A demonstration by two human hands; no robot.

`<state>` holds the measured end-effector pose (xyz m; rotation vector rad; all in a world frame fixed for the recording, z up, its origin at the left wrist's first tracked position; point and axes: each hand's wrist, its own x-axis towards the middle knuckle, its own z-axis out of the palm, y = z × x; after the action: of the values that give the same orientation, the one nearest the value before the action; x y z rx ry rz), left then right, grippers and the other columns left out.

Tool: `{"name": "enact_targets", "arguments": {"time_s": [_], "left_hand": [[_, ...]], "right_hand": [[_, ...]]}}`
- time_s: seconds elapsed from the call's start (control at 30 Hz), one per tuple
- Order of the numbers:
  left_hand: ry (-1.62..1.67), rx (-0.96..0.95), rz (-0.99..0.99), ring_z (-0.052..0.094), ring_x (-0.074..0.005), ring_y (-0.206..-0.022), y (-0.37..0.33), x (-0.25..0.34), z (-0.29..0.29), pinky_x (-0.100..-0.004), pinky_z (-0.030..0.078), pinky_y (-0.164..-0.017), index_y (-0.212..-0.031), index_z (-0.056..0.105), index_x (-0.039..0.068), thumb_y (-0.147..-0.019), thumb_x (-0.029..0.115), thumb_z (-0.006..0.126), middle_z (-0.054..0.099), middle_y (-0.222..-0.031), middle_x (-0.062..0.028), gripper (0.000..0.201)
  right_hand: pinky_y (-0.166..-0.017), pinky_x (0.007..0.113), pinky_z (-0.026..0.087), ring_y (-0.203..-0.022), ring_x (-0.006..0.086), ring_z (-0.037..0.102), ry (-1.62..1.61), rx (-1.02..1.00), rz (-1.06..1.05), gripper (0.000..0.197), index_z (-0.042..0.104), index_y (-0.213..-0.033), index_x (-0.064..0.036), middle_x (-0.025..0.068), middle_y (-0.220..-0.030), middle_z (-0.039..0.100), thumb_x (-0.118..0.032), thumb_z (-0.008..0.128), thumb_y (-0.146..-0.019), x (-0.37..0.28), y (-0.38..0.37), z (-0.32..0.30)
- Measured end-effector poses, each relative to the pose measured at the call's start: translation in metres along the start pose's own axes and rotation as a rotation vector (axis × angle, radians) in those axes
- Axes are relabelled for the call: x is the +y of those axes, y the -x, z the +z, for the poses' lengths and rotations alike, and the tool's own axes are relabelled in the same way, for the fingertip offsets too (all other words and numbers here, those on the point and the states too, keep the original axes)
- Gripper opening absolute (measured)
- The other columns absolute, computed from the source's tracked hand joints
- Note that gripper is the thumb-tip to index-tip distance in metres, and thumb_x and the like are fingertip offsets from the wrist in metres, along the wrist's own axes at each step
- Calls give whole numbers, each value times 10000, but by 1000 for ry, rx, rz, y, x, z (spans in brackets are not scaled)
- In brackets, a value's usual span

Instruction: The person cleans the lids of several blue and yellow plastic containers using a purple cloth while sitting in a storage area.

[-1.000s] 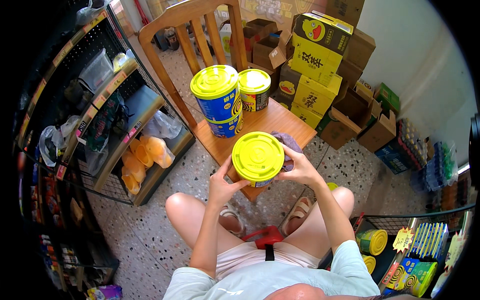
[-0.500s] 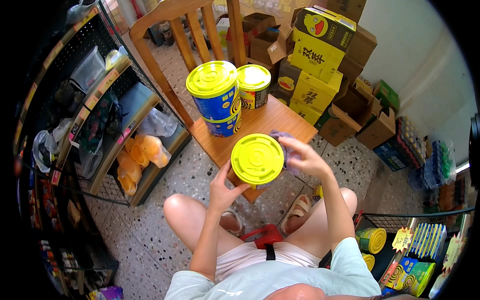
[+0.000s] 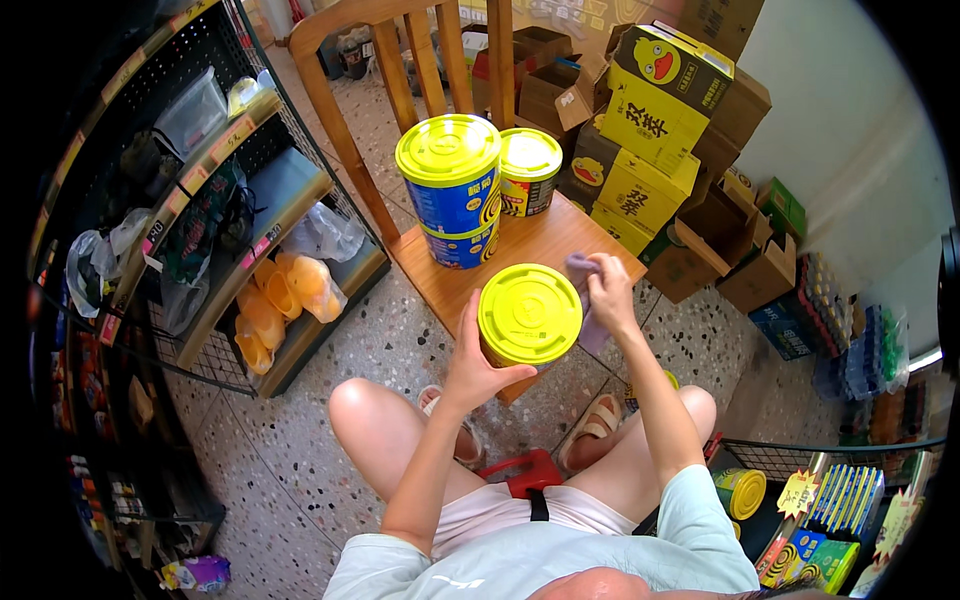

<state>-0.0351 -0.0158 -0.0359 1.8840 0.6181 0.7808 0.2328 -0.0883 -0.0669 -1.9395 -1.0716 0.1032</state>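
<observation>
A round tub with a yellow-green lid (image 3: 530, 314) stands at the near corner of the wooden chair seat (image 3: 440, 290). My left hand (image 3: 480, 360) curves round its near left side, thumb along the front. Just right of the tub, my right hand (image 3: 610, 292) pinches a purple-grey cloth (image 3: 594, 325), which hangs down beside the tub. Farther back on the seat, a blue tub with a yellow lid (image 3: 450, 190) is stacked on another blue tub (image 3: 462, 249). A smaller dark tub with a yellow lid (image 3: 529, 172) stands to their right.
A shelf unit with bags and orange slippers (image 3: 270, 305) stands on the left. Yellow cartons (image 3: 650, 130) and open cardboard boxes (image 3: 710, 225) pile up behind the chair. Packed bottles (image 3: 865, 345) stand at right; a stocked rack (image 3: 810, 505) is at lower right.
My right hand has drawn its fingers together on the cloth and moved slightly right of the tub. The view has shifted a little. My left hand stays on the tub.
</observation>
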Motion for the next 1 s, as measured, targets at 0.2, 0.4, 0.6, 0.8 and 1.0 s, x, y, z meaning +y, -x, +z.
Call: {"name": "enact_targets", "arguments": {"time_s": [0.2,0.4,0.6,0.8,1.0], "left_hand": [[157,33,15,467,-288,-1338,-3,-2,8,-391,367,-1130,-1516,229,-3,-579,232,970,469,-1426,-188,1218],[99,-9,37,476,-279,-1329,-9,-6,17,-385,379,-1122,-1520,219,1,-594,216,966,466,-1423,-182,1209],[166,-47,30,471,-281,-1334,-12,-10,24,-404,387,-1122,-1536,189,27,-596,216,967,455,-1434,-172,1235],[126,-29,58,458,-290,-1349,-11,-8,25,-413,384,-1127,-1554,128,39,-603,184,956,444,-1444,-181,1269],[263,-94,-9,457,-290,-1348,-11,-7,27,-413,382,-1126,-1553,96,50,-619,141,933,433,-1452,-182,1258]], "right_hand": [[-852,313,485,-933,233,622,-263,143,-46,179,627,-1030,12,109,-995,634,6,558,-864,-40,-4,-61],[-829,351,513,-941,293,638,-157,-250,-490,279,653,-1014,-2,142,-1021,637,78,642,-747,-112,10,-87],[-794,395,545,-949,287,641,120,-415,-748,267,643,-1009,-98,67,-985,618,-75,722,-755,-136,28,-71],[-831,369,523,-975,245,591,319,-590,-803,365,649,-1069,-97,51,-1002,562,-107,715,-710,-133,28,-63],[-852,370,514,-968,234,584,390,-617,-856,362,664,-1078,-90,40,-1005,566,-121,690,-719,-129,19,-53]]}}
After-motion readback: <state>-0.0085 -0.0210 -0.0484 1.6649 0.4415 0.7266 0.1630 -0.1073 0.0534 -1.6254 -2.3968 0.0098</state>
